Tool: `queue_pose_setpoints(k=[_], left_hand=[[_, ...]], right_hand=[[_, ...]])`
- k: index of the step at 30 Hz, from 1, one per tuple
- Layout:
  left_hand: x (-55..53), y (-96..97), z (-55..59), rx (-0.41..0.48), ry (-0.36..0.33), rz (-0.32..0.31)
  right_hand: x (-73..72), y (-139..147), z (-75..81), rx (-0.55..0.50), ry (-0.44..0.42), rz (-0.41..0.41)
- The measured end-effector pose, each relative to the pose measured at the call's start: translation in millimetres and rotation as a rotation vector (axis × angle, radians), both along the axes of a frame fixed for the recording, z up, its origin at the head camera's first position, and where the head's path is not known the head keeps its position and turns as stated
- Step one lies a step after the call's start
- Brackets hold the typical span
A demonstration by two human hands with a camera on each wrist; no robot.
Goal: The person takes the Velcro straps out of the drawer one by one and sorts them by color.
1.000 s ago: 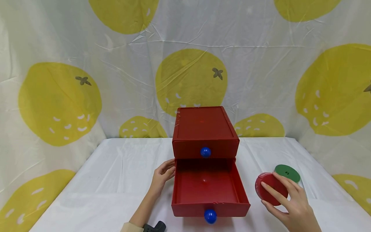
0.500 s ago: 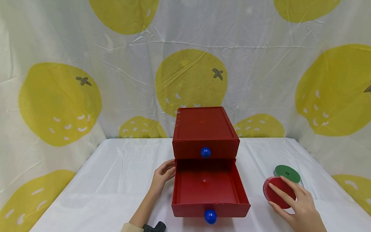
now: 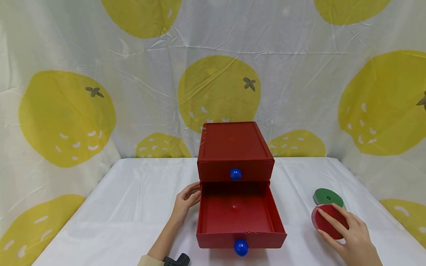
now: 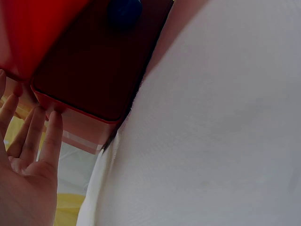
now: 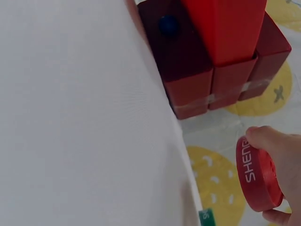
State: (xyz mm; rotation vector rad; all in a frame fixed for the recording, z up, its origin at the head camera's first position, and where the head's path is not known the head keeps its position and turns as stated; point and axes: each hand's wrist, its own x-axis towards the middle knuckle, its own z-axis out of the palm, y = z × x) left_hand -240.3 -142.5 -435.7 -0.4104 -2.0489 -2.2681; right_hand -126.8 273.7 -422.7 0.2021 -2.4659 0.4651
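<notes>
My right hand [image 3: 356,238] grips a red round disc [image 3: 323,224] by its edge, thumb and fingers spread around it. White letters reading "SHENG" run along its rim in the right wrist view, where it hangs above the table. Just behind it a green disc [image 3: 327,195] with small centre holes lies on the table, partly overlapped by the red one in the head view. My left hand [image 3: 187,201] rests with extended fingers against the left side of a red drawer cabinet [image 3: 233,142]. The cabinet's middle drawer [image 3: 261,241] is pulled out and holds nothing visible.
Blue ball knobs mark the drawers: one on the upper drawer [image 3: 236,174], another on the pulled-out one [image 3: 241,248]. A lower drawer [image 4: 94,66] shows in the left wrist view. White cloth [image 3: 100,236] covers the table; a lemon-print curtain [image 3: 299,85] hangs behind.
My right hand has moved rightward with the red disc, bringing it in front of the green one. The left hand stays against the cabinet.
</notes>
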Motion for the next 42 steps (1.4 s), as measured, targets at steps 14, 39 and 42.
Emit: queue_pose_setpoints(k=[14,39,42], left_hand=[[0.2,-0.2,0.0,-0.010,0.013,-0.002],[0.2,0.5,-1.9,0.006,-0.024,0.013],[0.2,0.6,-2.0,0.004,-0.023,0.014]], right_hand=[[-8.4,27.5,-12.0,0.002,-0.215,-0.096],[-28.6,57.0,-28.8,-0.100,-0.487,-0.173],[-28.6,57.0,-30.9,-0.096,-0.440,-0.180]])
